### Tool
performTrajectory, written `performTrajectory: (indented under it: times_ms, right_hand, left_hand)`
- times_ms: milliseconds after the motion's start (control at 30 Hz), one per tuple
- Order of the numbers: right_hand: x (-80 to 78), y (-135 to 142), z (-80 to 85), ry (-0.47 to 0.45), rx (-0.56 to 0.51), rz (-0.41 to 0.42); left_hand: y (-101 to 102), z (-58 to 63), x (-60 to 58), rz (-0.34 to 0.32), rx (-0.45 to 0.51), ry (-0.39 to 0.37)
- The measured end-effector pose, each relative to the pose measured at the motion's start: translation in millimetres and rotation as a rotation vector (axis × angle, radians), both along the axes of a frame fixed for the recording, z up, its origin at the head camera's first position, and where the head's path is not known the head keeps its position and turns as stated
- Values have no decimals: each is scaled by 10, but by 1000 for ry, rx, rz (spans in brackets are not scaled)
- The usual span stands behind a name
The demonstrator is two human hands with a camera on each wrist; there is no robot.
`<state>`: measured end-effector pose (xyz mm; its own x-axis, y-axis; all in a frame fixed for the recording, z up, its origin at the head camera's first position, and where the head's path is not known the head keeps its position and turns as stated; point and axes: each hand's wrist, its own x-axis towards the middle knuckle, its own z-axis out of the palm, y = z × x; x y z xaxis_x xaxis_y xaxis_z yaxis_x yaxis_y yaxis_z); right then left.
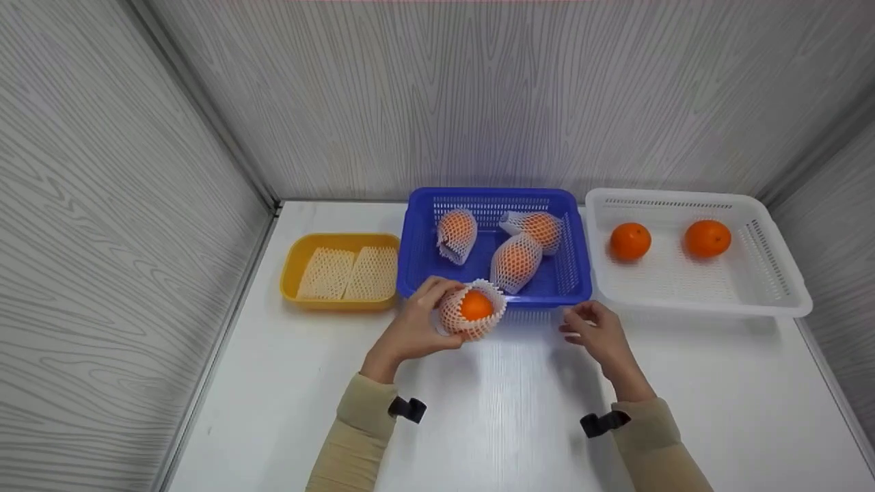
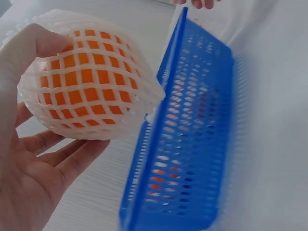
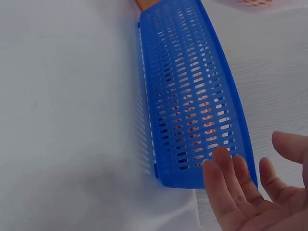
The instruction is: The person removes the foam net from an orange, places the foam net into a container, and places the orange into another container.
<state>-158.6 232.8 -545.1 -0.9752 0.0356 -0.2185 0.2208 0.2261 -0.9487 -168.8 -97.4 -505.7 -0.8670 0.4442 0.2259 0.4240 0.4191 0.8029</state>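
My left hand (image 1: 418, 328) grips an orange (image 1: 476, 305) wrapped in a white foam net sleeve (image 2: 89, 103), thumb on one side and fingers on the other. The fruit's bare top shows through the sleeve's open end in the head view. This bundle is at the front rim of a blue basket (image 1: 495, 299), overlapping it. Inside the basket lie three more oranges in net sleeves, one at the left (image 1: 456, 227) and two together at the right. My right hand (image 1: 600, 335) holds nothing; its fingers are loosely bent near the basket's front right corner.
A yellow tray (image 1: 290, 270) with flat foam net sleeves (image 1: 372, 273) stands left of the basket. To the right, a white basket (image 1: 690, 304) contains two bare oranges, one left (image 1: 630, 241) and one right (image 1: 708, 238). Wood-grain panels (image 1: 437, 102) rise behind and beside the white table (image 1: 499, 424).
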Motion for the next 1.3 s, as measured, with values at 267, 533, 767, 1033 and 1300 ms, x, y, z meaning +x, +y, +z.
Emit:
performTrajectory:
  times_ms: [267, 533, 767, 1033, 1300]
  right_hand:
    - [108, -62, 2, 66, -3, 148]
    - [163, -148, -52, 98, -42, 255]
    - [204, -267, -136, 94, -39, 392]
    - [259, -379, -228, 102, 5, 454]
    - [276, -458, -174, 113, -30, 479]
  left_hand:
    - [244, -431, 208, -25, 126, -119]
    - [358, -664, 306, 37, 194, -217]
    - [364, -809, 373, 97, 192, -290]
    - [416, -919, 399, 81, 192, -299]
    - [480, -998, 380, 67, 185, -333]
